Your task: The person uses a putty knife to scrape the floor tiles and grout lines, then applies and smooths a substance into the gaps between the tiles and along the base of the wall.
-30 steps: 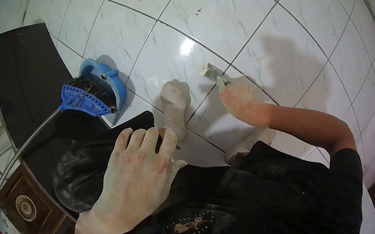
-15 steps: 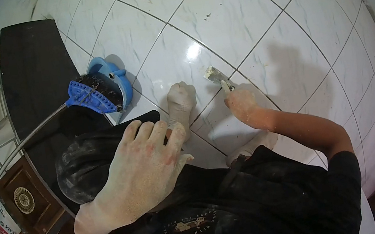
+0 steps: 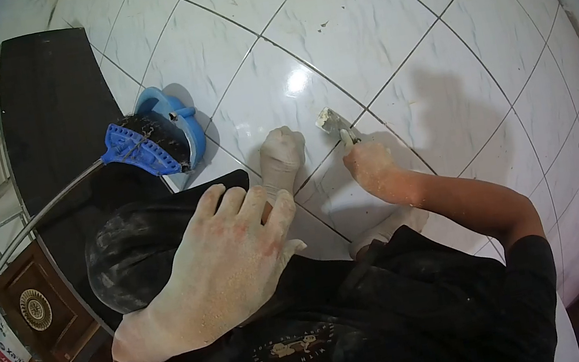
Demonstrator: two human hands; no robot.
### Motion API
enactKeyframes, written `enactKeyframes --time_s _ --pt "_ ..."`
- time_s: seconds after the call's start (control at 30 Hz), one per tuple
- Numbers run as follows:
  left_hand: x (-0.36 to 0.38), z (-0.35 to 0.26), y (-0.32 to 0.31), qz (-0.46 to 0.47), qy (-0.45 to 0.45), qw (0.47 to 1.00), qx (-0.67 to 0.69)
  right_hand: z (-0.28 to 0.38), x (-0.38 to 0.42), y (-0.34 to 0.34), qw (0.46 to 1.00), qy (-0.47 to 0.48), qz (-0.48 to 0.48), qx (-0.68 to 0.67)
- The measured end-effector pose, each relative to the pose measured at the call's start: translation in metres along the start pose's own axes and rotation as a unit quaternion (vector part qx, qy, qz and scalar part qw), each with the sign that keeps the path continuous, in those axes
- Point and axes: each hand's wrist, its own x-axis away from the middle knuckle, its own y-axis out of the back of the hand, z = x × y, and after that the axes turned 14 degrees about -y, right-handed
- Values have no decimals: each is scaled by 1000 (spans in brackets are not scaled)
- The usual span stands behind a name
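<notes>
My right hand (image 3: 374, 168) is closed around the handle of a putty knife (image 3: 335, 123), its thumb or a finger stretched along toward the blade. Pale crumbly residue clings to the flat metal blade, which lies over the white tiled floor (image 3: 373, 41) near a crossing of dark joints. Above my black-clothed knee, my left hand (image 3: 230, 261) hangs with its back up, dusty, fingers spread and nothing in it. Between the two hands a pale, dust-covered foot (image 3: 282, 154) rests on the tiles.
Left of the foot, a blue broom (image 3: 142, 149) leans into a blue dustpan (image 3: 195, 139). Beside them runs a black panel (image 3: 53, 104), with a carved wooden door (image 3: 46, 303) and a white bucket (image 3: 5, 343) farther left. Small debris (image 3: 321, 26) dots the floor.
The left hand has shifted slightly right with its fingers spread a little wider. The right hand and putty knife have moved only slightly; the knife is still held.
</notes>
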Motion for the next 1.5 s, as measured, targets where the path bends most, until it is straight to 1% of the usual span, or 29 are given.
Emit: enactKeyframes --time_s 0.1,0.17,0.23,0.3,0.33,0.37,0.4,0.43,0.47,0.5,0.6,0.63,0.7,0.73,0.8,0.83,0.9,0.93,1.0,1.1,1.13,1.17,1.2,1.23,1.3,1.33,1.4,1.43,1.5 --pt "0 0 2 11 -11 999 33 -2 -3 3 999 29 4 42" --pt "1 -3 3 10 -5 1000 11 2 -12 14 1000 24 -4 19" --pt "1 -6 3 5 -12 1000 22 -1 -14 14 1000 17 -21 1" --pt "3 -3 3 0 -13 1000 26 1 -16 16 998 51 -39 17" --pt "6 -1 -2 -25 -28 999 -3 4 -11 22 998 52 -40 16" --pt "7 1 -4 -51 -43 997 -31 8 -6 28 998 43 -19 29" --pt "6 0 -3 -52 -43 997 -31 12 0 33 999 32 2 41" --pt "6 -2 0 -25 -17 999 -15 8 0 23 999 33 2 42" --pt "6 -2 1 2 9 1000 0 1 -4 7 999 23 -11 24" --pt "7 -2 0 2 11 1000 -1 2 -2 9 1000 14 -24 5" --pt "10 -2 -3 -6 5 1000 21 11 -2 19 998 27 -20 46" --pt "11 -3 -2 -4 0 1000 19 8 -5 9 999 26 -15 45" --pt "10 -4 -1 -8 -6 1000 11 1 -21 -9 998 9 -55 11" --pt "10 -3 0 -9 -7 1000 26 7 -15 11 998 9 -60 9" --pt "11 -3 1 -6 -9 999 42 19 0 44 998 17 6 61" --pt "12 -3 1 -7 2 1000 22 17 -4 39 998 15 7 59" --pt "11 -4 0 -9 7 1000 0 9 -15 30 996 65 1 56" --pt "11 -4 0 -4 3 1000 11 9 -16 30 996 64 -4 56" --pt "14 -1 0 5 3 1000 22 17 -13 30 997 23 -23 66" --pt "15 -1 -2 -7 -3 1000 2 19 -10 42 995 59 -30 75" --pt "14 -1 -2 -7 -8 1000 10 17 -11 37 995 57 -33 75" --pt "14 0 -1 -7 -10 1000 17 15 -16 28 997 34 -19 69" --pt "14 1 0 -8 -9 1000 16 18 -13 34 998 13 -4 64" --pt "15 2 0 -3 -10 1000 15 20 -12 39 998 15 -4 64" --pt "16 1 -1 3 -11 1000 18 23 -6 52 993 70 -16 95" --pt "15 1 0 4 -17 1000 17 20 -10 42 993 68 -14 94" --pt "12 2 4 1 -21 1000 10 13 -28 17 996 18 -11 90" --pt "12 2 5 9 -19 999 24 18 -21 34 996 19 -13 89" --pt "13 2 4 19 -18 999 41 26 -2 60 989 68 11 134"
